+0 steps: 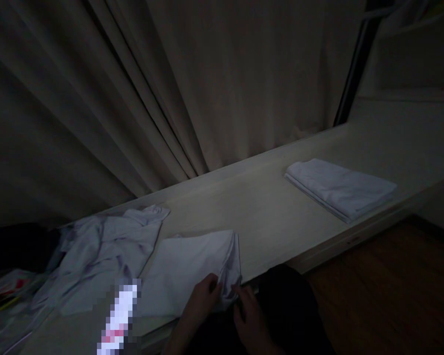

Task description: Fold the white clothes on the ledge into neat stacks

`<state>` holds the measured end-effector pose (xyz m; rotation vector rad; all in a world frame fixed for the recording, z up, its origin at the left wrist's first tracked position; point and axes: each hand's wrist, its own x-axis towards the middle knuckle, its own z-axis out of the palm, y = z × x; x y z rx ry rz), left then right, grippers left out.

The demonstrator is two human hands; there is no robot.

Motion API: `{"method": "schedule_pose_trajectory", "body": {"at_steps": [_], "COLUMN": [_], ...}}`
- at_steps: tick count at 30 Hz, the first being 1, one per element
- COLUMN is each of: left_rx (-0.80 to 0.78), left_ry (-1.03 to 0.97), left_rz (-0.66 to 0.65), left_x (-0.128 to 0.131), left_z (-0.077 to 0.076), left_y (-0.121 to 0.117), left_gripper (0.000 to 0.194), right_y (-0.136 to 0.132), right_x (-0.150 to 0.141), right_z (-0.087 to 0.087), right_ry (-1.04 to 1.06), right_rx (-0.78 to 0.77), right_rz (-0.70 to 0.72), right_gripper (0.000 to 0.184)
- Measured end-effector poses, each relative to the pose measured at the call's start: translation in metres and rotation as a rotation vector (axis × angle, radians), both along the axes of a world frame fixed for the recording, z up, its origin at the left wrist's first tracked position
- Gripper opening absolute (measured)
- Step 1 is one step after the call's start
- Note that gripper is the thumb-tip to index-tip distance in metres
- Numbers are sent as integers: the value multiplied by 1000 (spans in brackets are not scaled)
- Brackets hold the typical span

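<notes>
A partly folded white cloth (pixel 185 266), perhaps a garment, lies flat near the front edge of the surface. My left hand (pixel 205 296) pinches its near right edge, fingers closed on the fabric. Close beside it, my right hand (pixel 248 315) has its fingertips closed at the cloth's near right corner. Between the hands the layers bunch up and stand a little apart. Dim light hides the exact finger contact.
A neatly folded white cloth (pixel 340 187) lies to the right on the pale long surface (pixel 259 212). Crumpled white clothing (pixel 111 246) spreads at the left. Behind hangs a beige curtain (pixel 244 79). A pixelated bright patch covers the lower left. Wooden floor (pixel 385 296) shows at right.
</notes>
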<state>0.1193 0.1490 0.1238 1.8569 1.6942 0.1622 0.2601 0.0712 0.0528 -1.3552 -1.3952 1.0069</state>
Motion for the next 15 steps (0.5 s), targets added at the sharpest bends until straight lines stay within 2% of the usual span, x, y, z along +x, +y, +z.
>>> {"method": "schedule_pose_trajectory", "body": {"at_steps": [4,11,13,15], "left_rx": [10,13,12,-13], "left_ry": [-6,61,60,-2], "left_rz": [15,63,57,24], "left_x": [5,13,19,25], "left_z": [1,1,4,9], "left_y": [-4,-12,-17,-24], "left_gripper": [18,13,12,16], "right_y": [-3,-3,-4,-7], "right_x": [-2,1,4,7], "right_z": [6,10,6,0], "right_ry": [-113,-189,-164,-116], "right_rx": [-65,-200,-205,-189], "right_rz": [134,54,52,64], "right_gripper": [46,22,27,40]}}
